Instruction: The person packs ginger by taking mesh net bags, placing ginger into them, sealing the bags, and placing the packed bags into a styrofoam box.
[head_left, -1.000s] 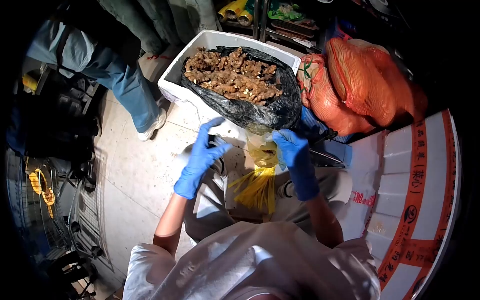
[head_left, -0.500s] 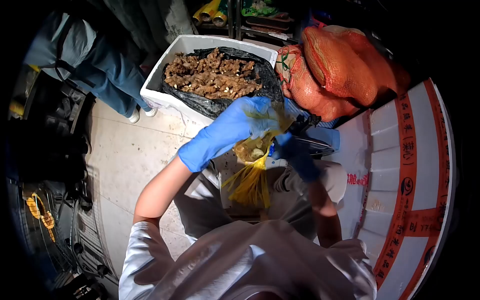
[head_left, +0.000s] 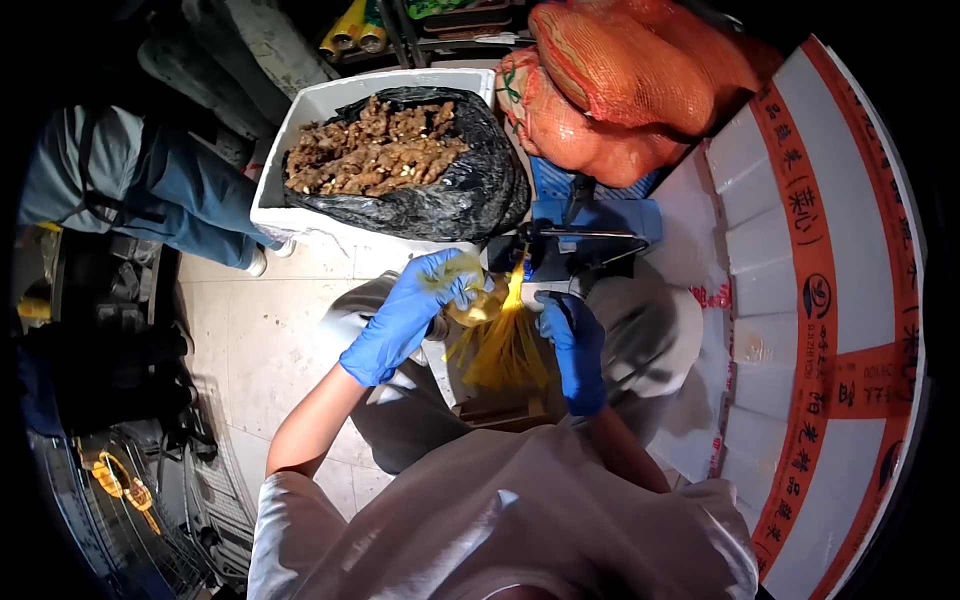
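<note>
Reference: the white box (head_left: 272,185). The roots (head_left: 375,150) lie heaped inside it, on an open black liner (head_left: 450,200).

Left hand (head_left: 395,320): gloved, at the near side of the box, fingers closed on a thin yellow bag (head_left: 478,308). Right hand (head_left: 580,360): gloved, near and to the right of the box, fingers curled, thumb and forefinger narrowly set beside the yellow strips (head_left: 510,350). Whether these fingertips grip anything cannot be told.

Status, done: the bag contains pale lumps and is in the left hand, nearer the wearer than the box. The strips are gathered at their upper end, by the black arm (head_left: 575,233), which is near the right front corner of the box.

Status, open: closure of the bag mouth cannot be confirmed, as the fingers cover it. Separation of the bag from the strips cannot be confirmed either; the two overlap in view. Judged from the loose lower ends, many strips remain unused. The root heap is large and uncovered. Overall completion is indeterminate.
</note>
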